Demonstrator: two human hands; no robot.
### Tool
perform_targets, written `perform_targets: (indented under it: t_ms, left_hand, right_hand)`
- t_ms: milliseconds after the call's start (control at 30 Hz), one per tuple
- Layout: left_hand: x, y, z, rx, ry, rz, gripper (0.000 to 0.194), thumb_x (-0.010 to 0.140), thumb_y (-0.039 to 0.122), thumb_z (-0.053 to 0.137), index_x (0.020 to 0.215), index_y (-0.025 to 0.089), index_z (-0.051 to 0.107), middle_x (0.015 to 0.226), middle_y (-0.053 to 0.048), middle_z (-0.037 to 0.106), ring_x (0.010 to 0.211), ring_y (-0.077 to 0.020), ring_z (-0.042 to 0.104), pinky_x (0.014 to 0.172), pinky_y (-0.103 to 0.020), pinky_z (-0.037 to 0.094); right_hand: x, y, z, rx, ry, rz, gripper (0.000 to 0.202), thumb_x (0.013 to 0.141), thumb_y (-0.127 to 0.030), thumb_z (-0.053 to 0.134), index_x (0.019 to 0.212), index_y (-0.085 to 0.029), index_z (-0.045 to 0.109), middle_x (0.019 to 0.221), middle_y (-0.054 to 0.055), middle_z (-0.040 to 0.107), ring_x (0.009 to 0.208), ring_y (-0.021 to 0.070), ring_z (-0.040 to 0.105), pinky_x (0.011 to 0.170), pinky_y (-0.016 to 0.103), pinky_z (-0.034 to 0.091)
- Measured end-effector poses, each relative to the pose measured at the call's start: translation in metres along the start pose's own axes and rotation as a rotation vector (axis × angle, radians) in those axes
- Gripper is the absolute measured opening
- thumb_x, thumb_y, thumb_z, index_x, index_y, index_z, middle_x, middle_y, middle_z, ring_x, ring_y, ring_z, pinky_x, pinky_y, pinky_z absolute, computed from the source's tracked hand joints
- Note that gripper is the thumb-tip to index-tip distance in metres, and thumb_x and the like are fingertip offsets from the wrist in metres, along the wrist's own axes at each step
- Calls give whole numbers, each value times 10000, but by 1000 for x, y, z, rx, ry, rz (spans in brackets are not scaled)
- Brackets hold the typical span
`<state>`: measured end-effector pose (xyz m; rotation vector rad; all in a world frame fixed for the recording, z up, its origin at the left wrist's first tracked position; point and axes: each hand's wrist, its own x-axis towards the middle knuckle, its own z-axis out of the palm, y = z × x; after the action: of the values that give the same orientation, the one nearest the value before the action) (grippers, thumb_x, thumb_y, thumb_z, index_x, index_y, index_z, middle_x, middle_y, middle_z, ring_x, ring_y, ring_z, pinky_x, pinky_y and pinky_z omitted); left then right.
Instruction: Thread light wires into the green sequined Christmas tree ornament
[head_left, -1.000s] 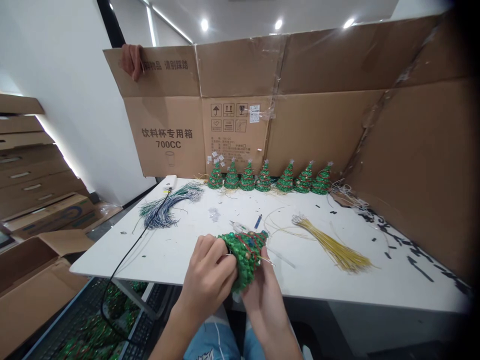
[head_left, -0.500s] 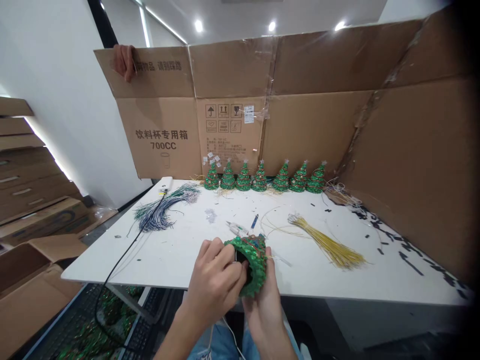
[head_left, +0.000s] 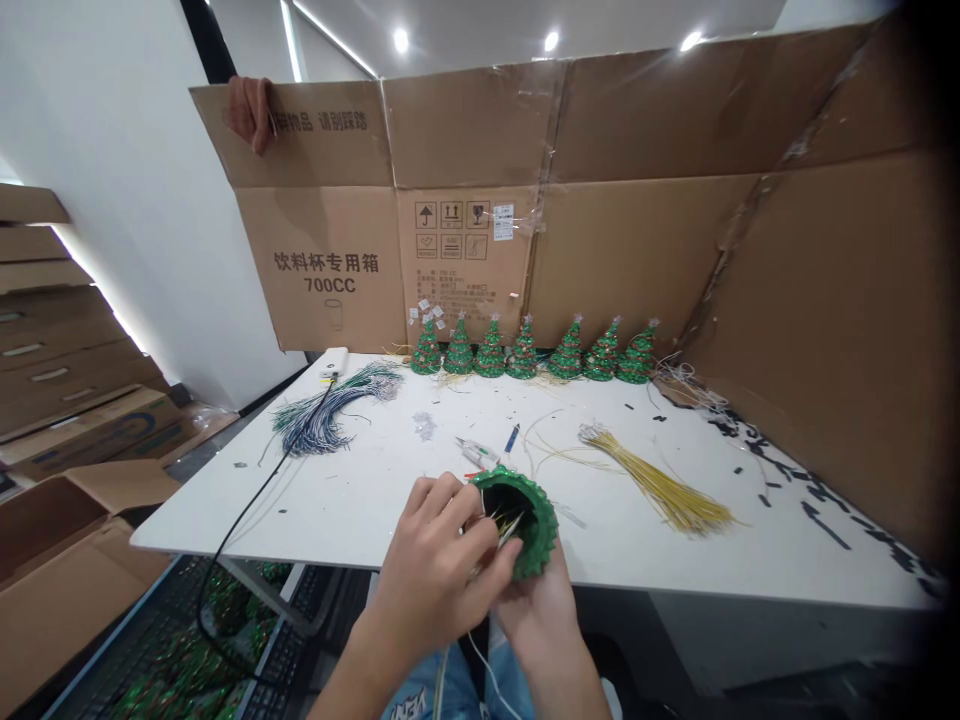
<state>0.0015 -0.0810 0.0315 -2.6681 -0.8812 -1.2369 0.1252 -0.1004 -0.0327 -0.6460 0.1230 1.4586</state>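
Observation:
A small green tinsel Christmas tree (head_left: pixel 541 530) is tipped so its hollow, dark base faces me. My right hand (head_left: pixel 544 610) is closed round it from below and behind, fingers mostly hidden by the tree. At the rim of the opening, my left hand (head_left: pixel 442 550) has its fingers bent and closed on thin wires (head_left: pixel 508 526), pale and yellowish, inside the hollow. Their far ends are hidden in the tree. Below the hands a white cord (head_left: pixel 491 672) hangs over my lap. On the table beyond lie a blue pen-like tool (head_left: pixel 512 438) and white-handled tools (head_left: pixel 477 452).
Several finished-looking trees (head_left: pixel 490 350) stand in a row before the cardboard wall (head_left: pixel 465 135). A yellow wire bundle (head_left: pixel 660 480) lies right, a green and blue wire bundle (head_left: pixel 322 410) left. A black cable (head_left: pixel 240 520) crosses the table edge (head_left: pixel 360 560). Black scraps (head_left: pixel 814 490) lie at right.
The tree has turned so its open base faces me more fully, and the wires inside now show. My right hand has shifted slightly right; the left stays at the opening.

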Motion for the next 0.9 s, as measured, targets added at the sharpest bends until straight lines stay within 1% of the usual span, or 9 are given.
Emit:
perform_targets:
  t_ms: [133,233,300,367,433,500,633,767,900]
  left_hand:
    - [0,3,-1,4,20,-20,210,967,264,647,779,184,596,846,-39,571,856,-209,482,772,-384,367]
    - [0,8,0,32,19,-94,66,974,261,633,961,200,656,902,-51,596,892,-232,504,786,-394,385]
    - [0,11,1,35,-5,-139,155,979,261,622,1123,213,654,970,-65,615,926,-247,519,801,-399,402]
    - [0,13,4,34,-46,-141,186,990,254,599,1167,225,648,994,-68,626,923,-250,530,793,-395,407]
    - [-1,14,6,37,-95,-111,144,1009,238,559,1113,230,657,943,-56,632,879,-243,539,756,-381,397]
    - [-2,14,9,19,-138,-89,139,1025,213,520,1063,229,653,873,-39,632,823,-229,549,707,-362,381]
    - [-6,11,16,-66,-188,-160,140,1014,168,511,953,226,621,777,-6,630,708,-183,570,615,-329,339]
    - [-10,8,23,-138,-138,-233,191,969,161,561,790,226,577,668,21,606,595,-144,543,571,-325,276]
    - [-11,9,29,-198,-26,-288,268,915,133,586,675,213,496,593,29,549,540,-124,481,564,-321,245]
  right_hand:
    - [3,-4,-2,-2,24,-38,416,932,-543,632,1132,-209,779,1058,53,818,916,203,763,788,299,624]
    - [1,-4,0,-3,70,-82,438,926,-567,631,1161,-223,767,1091,40,813,958,202,760,795,292,620]
    - [-1,-4,3,-14,81,-129,474,906,-599,646,1195,-239,755,1146,29,802,1004,202,753,801,281,617]
    - [-2,-3,6,-37,51,-157,517,888,-626,655,1222,-242,745,1202,26,785,1054,208,742,820,279,613]
    - [-3,-4,10,-35,1,-165,532,882,-642,651,1216,-239,746,1203,24,782,1062,206,736,847,276,607]
    - [-5,-5,13,-9,-19,-187,507,878,-640,661,1179,-243,755,1140,7,794,1025,190,738,855,262,599]
    - [-7,-5,18,-30,-10,-285,521,857,-648,686,1156,-227,753,1003,9,800,983,221,740,870,317,599]
    - [-7,-1,19,-131,-9,-388,581,868,-681,648,1231,-232,705,1025,25,789,1002,245,729,888,365,587]
    - [-5,2,18,-196,0,-443,573,870,-692,624,1232,-250,672,1020,18,778,987,241,728,912,386,576]
